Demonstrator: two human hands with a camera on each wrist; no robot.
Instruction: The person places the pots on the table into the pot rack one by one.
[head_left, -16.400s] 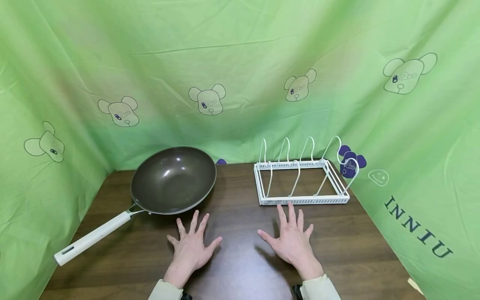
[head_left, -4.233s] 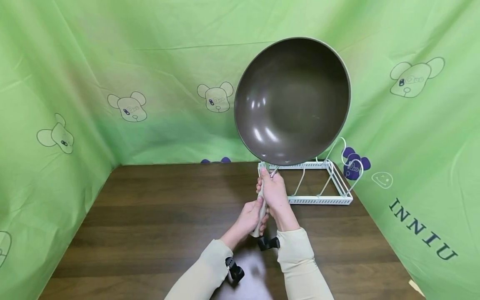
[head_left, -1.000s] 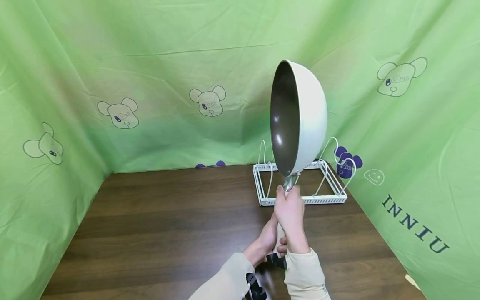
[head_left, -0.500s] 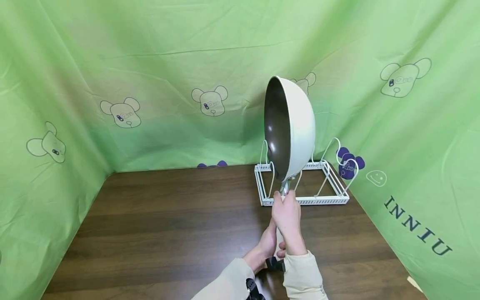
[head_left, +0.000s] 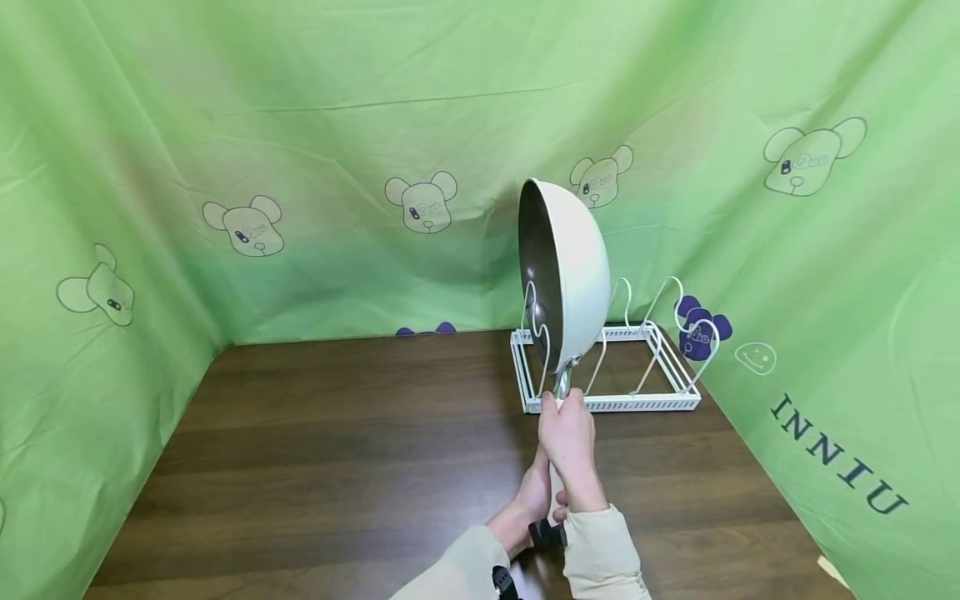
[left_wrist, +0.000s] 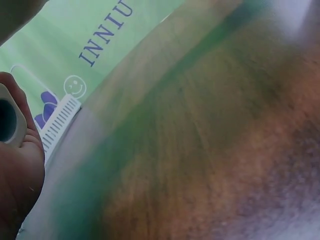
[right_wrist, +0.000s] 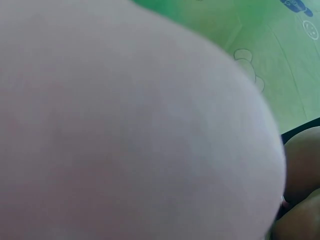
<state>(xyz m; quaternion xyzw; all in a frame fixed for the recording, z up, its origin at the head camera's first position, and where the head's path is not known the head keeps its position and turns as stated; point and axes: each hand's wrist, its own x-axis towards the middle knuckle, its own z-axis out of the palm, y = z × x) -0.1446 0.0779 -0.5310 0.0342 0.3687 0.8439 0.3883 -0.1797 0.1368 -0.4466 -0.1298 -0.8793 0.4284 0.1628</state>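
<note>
A deep wok (head_left: 581,275), dark inside and pale outside, stands on edge over the left part of a white wire rack (head_left: 637,403). Its lower rim lies between the leftmost wire divider and the one beside it; whether it touches the rack's base I cannot tell. My right hand (head_left: 568,437) grips the pale handle close to the metal neck. Lower down, my left hand (head_left: 532,498) holds the same handle, partly hidden behind the right wrist. In the left wrist view the handle's hollow end (left_wrist: 7,120) shows at the left edge. Blurred skin fills most of the right wrist view.
The rack stands at the back right of a brown wooden table (head_left: 337,450). Green printed cloth (head_left: 322,150) hangs behind and along both sides. More wire dividers (head_left: 701,354) rise at the rack's right end.
At first the wok lay on the table at left with both hands off it; later both held it up, facing forward. Since a second ago it has come down and left into the rack's left dividers.
</note>
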